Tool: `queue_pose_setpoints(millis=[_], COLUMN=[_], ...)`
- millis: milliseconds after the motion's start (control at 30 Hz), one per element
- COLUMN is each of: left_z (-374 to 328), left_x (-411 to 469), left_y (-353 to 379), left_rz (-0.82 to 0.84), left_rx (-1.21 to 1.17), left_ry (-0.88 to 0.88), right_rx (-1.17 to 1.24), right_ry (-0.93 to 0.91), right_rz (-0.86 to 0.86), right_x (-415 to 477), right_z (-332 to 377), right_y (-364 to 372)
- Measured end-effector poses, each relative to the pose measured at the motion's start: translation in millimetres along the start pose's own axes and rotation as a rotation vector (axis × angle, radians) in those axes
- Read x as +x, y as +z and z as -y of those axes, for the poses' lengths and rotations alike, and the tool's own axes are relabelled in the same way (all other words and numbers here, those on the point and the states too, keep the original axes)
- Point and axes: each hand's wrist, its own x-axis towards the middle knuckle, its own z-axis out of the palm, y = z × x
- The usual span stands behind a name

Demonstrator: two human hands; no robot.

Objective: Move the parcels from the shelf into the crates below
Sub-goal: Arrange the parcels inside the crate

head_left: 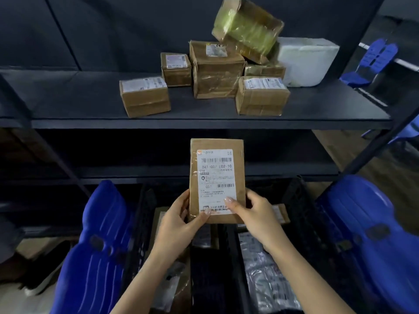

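Observation:
A flat brown cardboard parcel (217, 155) with a white shipping label is held upright in front of the shelf, label facing me. My left hand (179, 219) grips its lower left edge and my right hand (254, 215) its lower right edge. Directly below are two black crates (145, 223), side by side, with parcels lying in them: brown boxes on the left, silvery plastic bags (267, 277) on the right. On the dark shelf (90, 123) above stand several more parcels, among them a small brown box (145, 97) and a white foam box (306, 61).
A taped box with yellowish wrap (247, 28) leans tilted on top of the pile. Blue plastic chairs flank the crates, one at left (99, 245) and one at right (367, 234). A lower shelf board (294, 171) runs behind the held parcel. Shelf uprights slant at both sides.

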Motion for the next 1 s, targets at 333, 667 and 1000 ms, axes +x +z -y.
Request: queue_pose_setpoints(millis=[333, 667, 1000], left_z=[104, 184, 174], left_x=[-15, -35, -40], left_y=[0, 20, 29], left_rz=[0.110, 0.229, 0.206], left_rx=[0.180, 0.377, 0.372], left_ry=[-0.313, -0.449, -0.416], right_rx=[-0.088, -0.163, -0.138], right_ry=[0.277, 0.433, 0.438], right_rz=[0.119, 0.123, 0.093], right_x=[-20, -50, -55], right_z=[-90, -163, -166], right_y=[48, 79, 72])
